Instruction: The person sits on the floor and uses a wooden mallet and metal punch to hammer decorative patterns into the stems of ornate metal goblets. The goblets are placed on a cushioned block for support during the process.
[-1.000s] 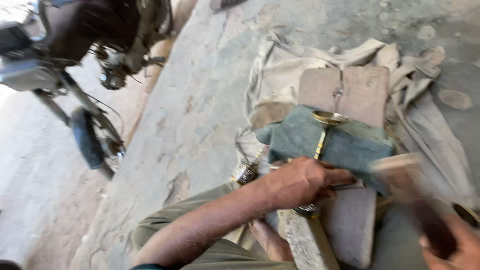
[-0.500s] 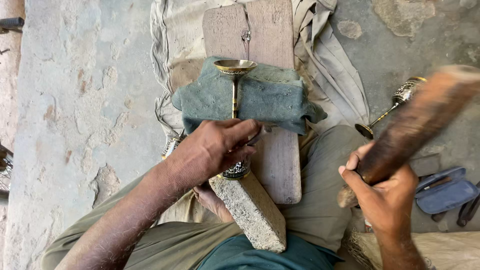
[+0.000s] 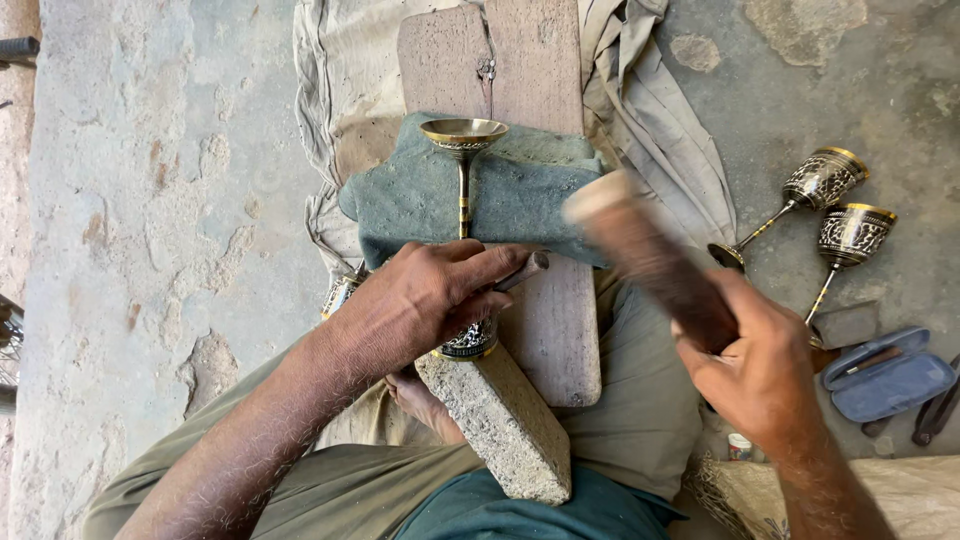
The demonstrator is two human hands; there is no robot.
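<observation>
Head view, your left hand [image 3: 425, 295] clamped on goblet [image 3: 463, 190] at frame centre, right hand [image 3: 765, 365] gripping blurred mallet [image 3: 650, 255], two goblets [image 3: 830, 215] right.

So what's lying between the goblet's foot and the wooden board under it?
In the head view, a folded grey-green cloth lies between the brass goblet and the wooden board; the goblet's stem runs across it.

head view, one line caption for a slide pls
Left hand steadies a brass goblet on a green cloth while the right hand holds a wooden mallet.
</observation>
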